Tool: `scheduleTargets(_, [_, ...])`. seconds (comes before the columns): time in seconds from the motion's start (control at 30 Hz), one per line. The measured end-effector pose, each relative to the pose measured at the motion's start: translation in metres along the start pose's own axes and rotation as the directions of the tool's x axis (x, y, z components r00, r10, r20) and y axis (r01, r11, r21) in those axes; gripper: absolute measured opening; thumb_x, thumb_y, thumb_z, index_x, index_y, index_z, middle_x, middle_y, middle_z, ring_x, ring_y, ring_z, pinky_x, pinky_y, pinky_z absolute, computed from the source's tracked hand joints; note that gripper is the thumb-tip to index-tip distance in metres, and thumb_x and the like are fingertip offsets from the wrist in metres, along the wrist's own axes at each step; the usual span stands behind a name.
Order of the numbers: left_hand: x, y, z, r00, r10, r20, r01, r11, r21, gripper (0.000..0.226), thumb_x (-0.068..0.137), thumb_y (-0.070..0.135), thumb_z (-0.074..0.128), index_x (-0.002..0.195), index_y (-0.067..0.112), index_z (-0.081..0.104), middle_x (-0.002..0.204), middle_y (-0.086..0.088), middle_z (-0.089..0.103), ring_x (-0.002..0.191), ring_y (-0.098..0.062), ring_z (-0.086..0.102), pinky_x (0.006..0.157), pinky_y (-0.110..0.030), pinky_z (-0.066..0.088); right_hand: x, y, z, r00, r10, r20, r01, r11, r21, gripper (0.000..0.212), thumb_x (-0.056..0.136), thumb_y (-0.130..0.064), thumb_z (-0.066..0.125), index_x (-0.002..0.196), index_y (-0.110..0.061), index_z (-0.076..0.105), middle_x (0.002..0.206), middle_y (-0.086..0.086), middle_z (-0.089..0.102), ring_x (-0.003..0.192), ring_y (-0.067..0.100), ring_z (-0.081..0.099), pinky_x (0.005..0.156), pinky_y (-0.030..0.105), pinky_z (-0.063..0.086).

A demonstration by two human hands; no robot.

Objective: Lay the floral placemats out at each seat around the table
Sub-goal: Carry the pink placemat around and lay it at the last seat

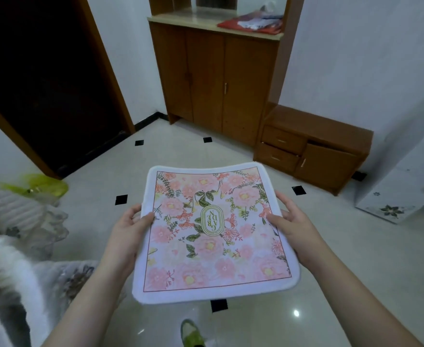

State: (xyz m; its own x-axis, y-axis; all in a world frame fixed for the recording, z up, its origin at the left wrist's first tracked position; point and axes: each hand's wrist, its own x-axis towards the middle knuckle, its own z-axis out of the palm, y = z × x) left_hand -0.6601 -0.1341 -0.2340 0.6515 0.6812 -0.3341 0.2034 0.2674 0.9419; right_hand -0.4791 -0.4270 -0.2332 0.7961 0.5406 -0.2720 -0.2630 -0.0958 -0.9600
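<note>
A square floral placemat (213, 234), pink flowers with a white border and a gold oval emblem in the middle, is held flat in the air above the tiled floor. My left hand (128, 231) grips its left edge, thumb on top. On the opposite side my right hand (291, 229) holds the right edge the same way. No table or seat shows in this view.
A brown wooden cabinet (221, 81) stands against the far wall, with a low drawer unit (313, 149) to its right. A dark doorway (43, 78) is at the left. White wrapped items (18, 221) crowd the left edge, and a white floral box (406, 181) sits right.
</note>
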Motion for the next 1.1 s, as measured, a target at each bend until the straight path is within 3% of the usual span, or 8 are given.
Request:
scheduleTargets(0.17, [0.062, 0.013, -0.037, 0.999, -0.016, -0.049, 0.013, 0.999, -0.053, 0.021, 0.096, 0.015, 0.061, 0.116, 0.023, 0.061, 0.091, -0.018, 0.076, 0.064, -0.032, 0.073, 0.050, -0.038, 0.058, 0.075, -0.012, 0.051, 0.999, 0.016, 0.047, -0.013, 0.999, -0.046, 0.060, 0.095, -0.005, 0.060, 0.140, -0.041, 0.041, 0.103, 0.007, 0.076, 0.084, 0.039, 0.074, 0.060, 0.045, 0.060])
scheduleTargets(0.53, [0.172, 0.056, -0.117, 0.986, -0.010, -0.166, -0.011, 0.992, -0.124, 0.019, 0.094, 0.010, 0.063, 0.112, 0.017, 0.062, 0.089, -0.017, 0.076, 0.064, -0.031, 0.074, 0.048, -0.036, 0.057, 0.209, -0.046, 0.162, 0.989, 0.041, 0.141, -0.024, 0.993, -0.117, 0.055, 0.096, -0.007, 0.058, 0.133, -0.045, 0.045, 0.100, 0.005, 0.077, 0.081, 0.037, 0.074, 0.056, 0.042, 0.059])
scheduleTargets(0.73, [0.230, 0.064, -0.134, 0.968, -0.017, -0.252, -0.012, 0.994, -0.111, 0.018, 0.094, 0.012, 0.064, 0.111, 0.019, 0.063, 0.092, -0.017, 0.076, 0.071, -0.035, 0.074, 0.059, -0.042, 0.059, 0.288, -0.058, 0.197, 0.981, 0.067, 0.181, -0.037, 0.986, -0.163, 0.051, 0.096, -0.007, 0.057, 0.132, -0.043, 0.047, 0.097, 0.007, 0.077, 0.079, 0.035, 0.075, 0.055, 0.041, 0.060])
scheduleTargets(0.9, [0.293, 0.081, -0.136, 0.944, -0.017, -0.331, 0.007, 0.999, -0.033, 0.018, 0.095, 0.015, 0.062, 0.112, 0.023, 0.062, 0.089, -0.012, 0.077, 0.072, -0.035, 0.075, 0.056, -0.043, 0.060, 0.368, -0.068, 0.218, 0.969, 0.069, 0.236, -0.011, 0.971, -0.237, 0.049, 0.098, -0.007, 0.054, 0.131, -0.042, 0.046, 0.095, 0.004, 0.077, 0.078, 0.033, 0.075, 0.059, 0.045, 0.061])
scheduleTargets(1.1, [0.353, 0.114, -0.131, 0.913, -0.007, -0.407, 0.005, 1.000, -0.007, 0.021, 0.096, 0.015, 0.062, 0.115, 0.024, 0.059, 0.088, -0.010, 0.078, 0.074, -0.035, 0.075, 0.067, -0.050, 0.061, 0.457, -0.099, 0.243, 0.951, 0.068, 0.301, 0.010, 0.969, -0.249, 0.050, 0.099, -0.009, 0.053, 0.133, -0.044, 0.045, 0.093, -0.001, 0.078, 0.076, 0.029, 0.076, 0.053, 0.037, 0.060])
